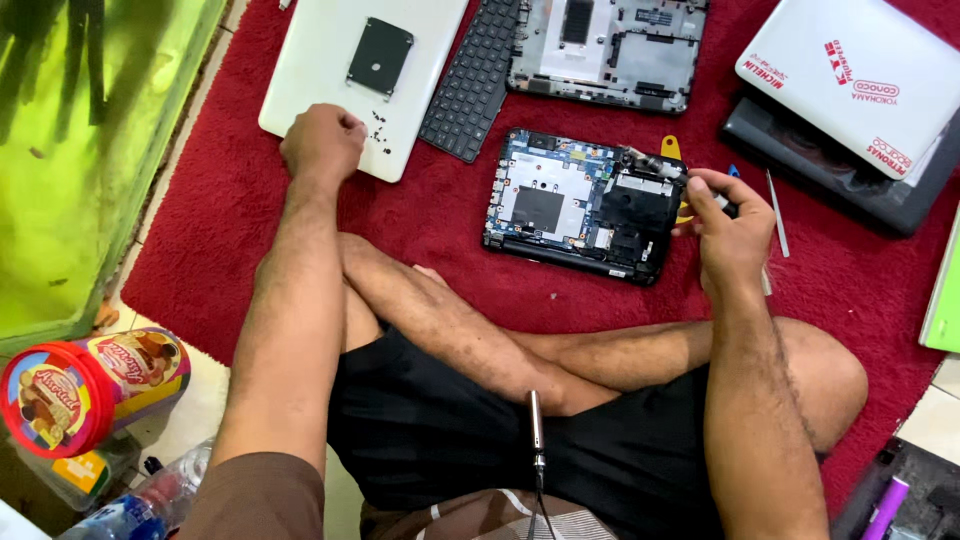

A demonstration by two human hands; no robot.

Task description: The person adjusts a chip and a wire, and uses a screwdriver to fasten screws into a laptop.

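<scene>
An opened small laptop base (580, 205) with its blue circuit board exposed lies on the red carpet (230, 200) in front of my crossed legs. My right hand (728, 228) is at its right edge, fingers closed on a small dark tool. My left hand (322, 140) rests, fingers curled, on a white laptop lid (330, 70) at the upper left, right by several tiny dark screws (378, 128). A square black drive (380, 57) lies on that lid.
A black keyboard (472, 80) and an empty laptop shell (610, 50) lie beyond the board. Stacked laptops (850, 100) sit at the upper right, a thin metal tool (778, 226) beside my right hand. A round tin (85, 385) and bottle (140, 505) stand lower left.
</scene>
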